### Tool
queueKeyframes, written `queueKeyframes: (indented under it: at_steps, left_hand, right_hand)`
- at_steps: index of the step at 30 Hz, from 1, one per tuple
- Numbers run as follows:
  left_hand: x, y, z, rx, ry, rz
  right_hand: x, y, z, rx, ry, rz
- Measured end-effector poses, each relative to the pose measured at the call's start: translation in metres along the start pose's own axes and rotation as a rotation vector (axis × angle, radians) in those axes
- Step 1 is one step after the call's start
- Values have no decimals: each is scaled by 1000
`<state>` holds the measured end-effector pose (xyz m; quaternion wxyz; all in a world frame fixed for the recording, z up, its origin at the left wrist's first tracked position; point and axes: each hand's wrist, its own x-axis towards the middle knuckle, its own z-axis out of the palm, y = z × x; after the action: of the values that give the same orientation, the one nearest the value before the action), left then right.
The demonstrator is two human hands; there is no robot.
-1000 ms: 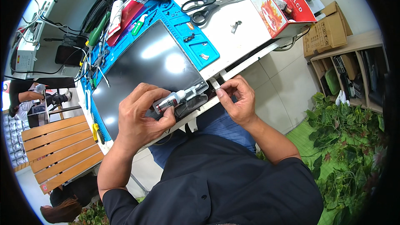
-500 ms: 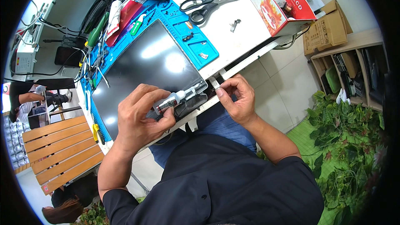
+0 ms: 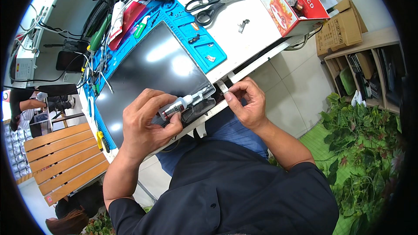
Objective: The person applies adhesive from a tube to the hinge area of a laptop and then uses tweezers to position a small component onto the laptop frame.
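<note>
Between the thumb and fingers of my left hand [image 3: 150, 119] is a small white dropper bottle [image 3: 176, 107] with a printed label. Its narrow tip points right, over the near corner of a dark glossy screen panel [image 3: 148, 76]. My right hand [image 3: 248, 102] pinches a small flat silvery piece [image 3: 222, 86] at the table's front edge, close to the bottle's tip. Whether the tip touches anything is too small to tell. The panel lies on a blue repair mat [image 3: 214, 61], and a dark part shows below the bottle by the edge.
Black-handled scissors [image 3: 213, 11] and a small metal bracket [image 3: 243, 26] lie on the white tabletop [image 3: 257, 45]. At the far right stands a red and white box [image 3: 300, 6]. Cables and tools crowd the left, with a yellow-handled tool [image 3: 100, 140] near the left edge.
The whole view has shifted very slightly. Both hands keep their grips, and the bottle and the silvery piece stay nearly in place.
</note>
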<state>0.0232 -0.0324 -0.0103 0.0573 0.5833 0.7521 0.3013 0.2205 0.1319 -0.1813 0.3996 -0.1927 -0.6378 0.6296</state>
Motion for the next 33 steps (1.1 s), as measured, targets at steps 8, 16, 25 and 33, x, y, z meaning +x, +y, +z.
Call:
queueKeyframes:
  at_steps: [8, 16, 25, 33]
  left_hand:
    - [2, -1, 1, 7, -9, 8]
    - [5, 1, 2, 7, -20, 4]
    - [5, 1, 2, 8, -26, -2]
    - [7, 1, 3, 13, -26, 10]
  right_hand:
    - [1, 0, 1, -11, 6, -10]
    - [0, 1, 0, -6, 11, -3]
    - [0, 2, 0, -20, 13, -17]
    - [1, 2, 0, -14, 18, -22]
